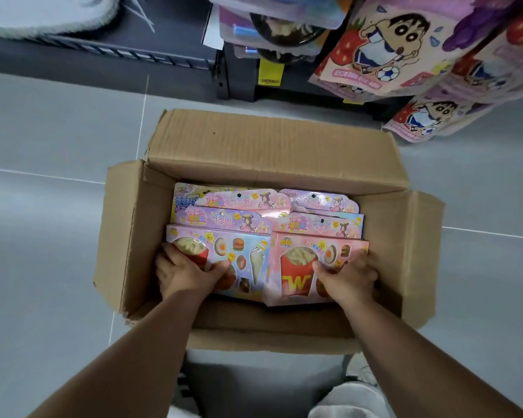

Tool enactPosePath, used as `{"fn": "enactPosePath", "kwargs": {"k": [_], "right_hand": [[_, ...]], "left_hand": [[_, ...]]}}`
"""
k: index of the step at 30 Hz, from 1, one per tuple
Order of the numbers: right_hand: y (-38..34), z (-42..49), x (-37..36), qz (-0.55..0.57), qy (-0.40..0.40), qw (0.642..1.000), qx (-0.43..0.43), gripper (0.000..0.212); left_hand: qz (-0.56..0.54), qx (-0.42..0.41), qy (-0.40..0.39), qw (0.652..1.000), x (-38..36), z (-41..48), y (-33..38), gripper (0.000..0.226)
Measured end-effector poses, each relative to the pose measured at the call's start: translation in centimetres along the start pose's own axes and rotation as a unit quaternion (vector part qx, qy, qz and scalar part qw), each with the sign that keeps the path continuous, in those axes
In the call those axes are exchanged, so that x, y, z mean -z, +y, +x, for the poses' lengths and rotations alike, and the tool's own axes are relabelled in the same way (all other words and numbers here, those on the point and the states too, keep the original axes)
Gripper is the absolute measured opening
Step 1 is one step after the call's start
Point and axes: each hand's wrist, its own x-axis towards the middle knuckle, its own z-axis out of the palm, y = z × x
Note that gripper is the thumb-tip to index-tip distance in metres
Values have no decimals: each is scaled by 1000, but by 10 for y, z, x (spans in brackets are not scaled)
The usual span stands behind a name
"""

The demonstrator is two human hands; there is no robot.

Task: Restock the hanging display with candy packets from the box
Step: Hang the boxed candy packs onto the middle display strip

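Left hand (pixel 184 274) grips lilac-blue cardboard candy packet (pixel 248 251); right hand (pixel 348 277) clamps pink fries-print candy packet (pixel 296 267); both inside open brown cardboard box (pixel 269 146), grey tiled floor (pixel 43 221).

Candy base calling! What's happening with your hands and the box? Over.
Left hand grips front-left packet. Right hand grips front-right packet. Both in box. Nothing blocking.

Open box (pixel 272 146) on grey floor (pixel 43 206), flaps spread. Inside: packets (pixel 323 203) in two overlapping rows (fries, burger, egg sweets behind windows). Near row: left hand (pixel 184 273) grips left front packet (pixel 248 251), thumb on its face; right hand (pixel 349 276) grips right front packet (pixel 296 279), fingers round right edge. Upper right, beyond box: hanging packets (pixel 384 46).
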Motion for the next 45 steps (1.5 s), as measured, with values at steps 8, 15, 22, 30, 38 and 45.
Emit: {"fn": "enactPosePath", "kwargs": {"k": [8, 15, 22, 30, 38, 45], "right_hand": [[1, 1, 0, 20, -4, 1000, 2, 102], [6, 0, -4, 28, 8, 1000, 8, 94], [-8, -4, -6, 108, -74, 991, 11, 140], [-20, -44, 23, 176, -42, 982, 45, 80], [-31, -147, 123, 247, -36, 956, 153, 21], [-36, -262, 255, 343, 24, 920, 191, 21]], "left_hand": [[-87, 27, -53, 994, 21, 5, 10, 127], [-122, -45, -3, 991, 58, -20, 5, 58], [-71, -126, 66, 987, 94, -47, -4, 38], [-101, -100, 50, 989, 137, -63, -13, 17], [-133, -111, 75, 982, 216, -163, 21, 19], [-204, -171, 109, 958, 316, -297, 73, 23]]}}
